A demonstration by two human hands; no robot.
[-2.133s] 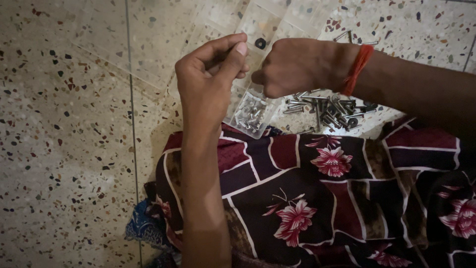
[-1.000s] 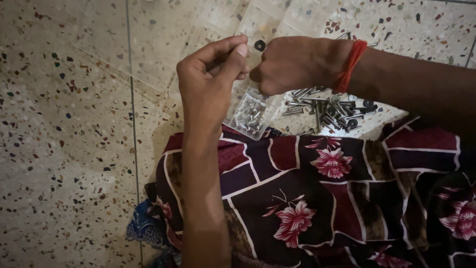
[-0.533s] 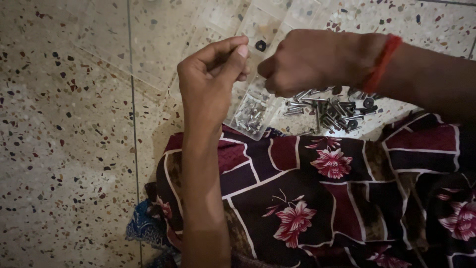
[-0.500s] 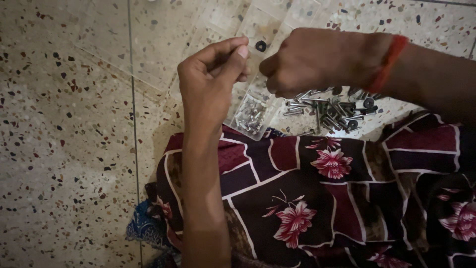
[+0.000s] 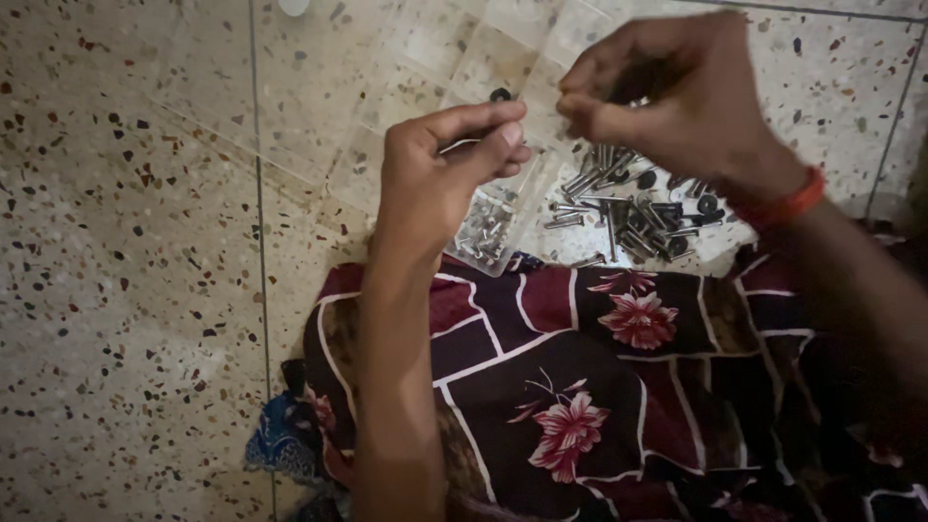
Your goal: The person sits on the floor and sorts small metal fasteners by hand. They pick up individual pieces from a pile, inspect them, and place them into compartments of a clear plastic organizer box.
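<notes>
My left hand [image 5: 435,179] is raised over a clear plastic compartment box [image 5: 425,58], thumb and fingers pinched on a small thin metal screw [image 5: 456,146]. My right hand [image 5: 677,92] is up and to the right, apart from the left, with its fingertips pinched together. The blur hides whether anything sits between them. It wears a red thread band [image 5: 788,203] at the wrist. Below it a pile of loose screws and black washers [image 5: 628,208] lies on the floor.
One box compartment holds several short screws [image 5: 488,227] and another a black washer [image 5: 500,95]. A dark red floral cloth [image 5: 580,358] covers my lap, with blue cloth [image 5: 280,440] at its left edge. The floor is speckled terrazzo [image 5: 126,290].
My hands were touching over the box; the right hand has pulled away up and to the right and turned. The left hand shifted slightly right, still pinched.
</notes>
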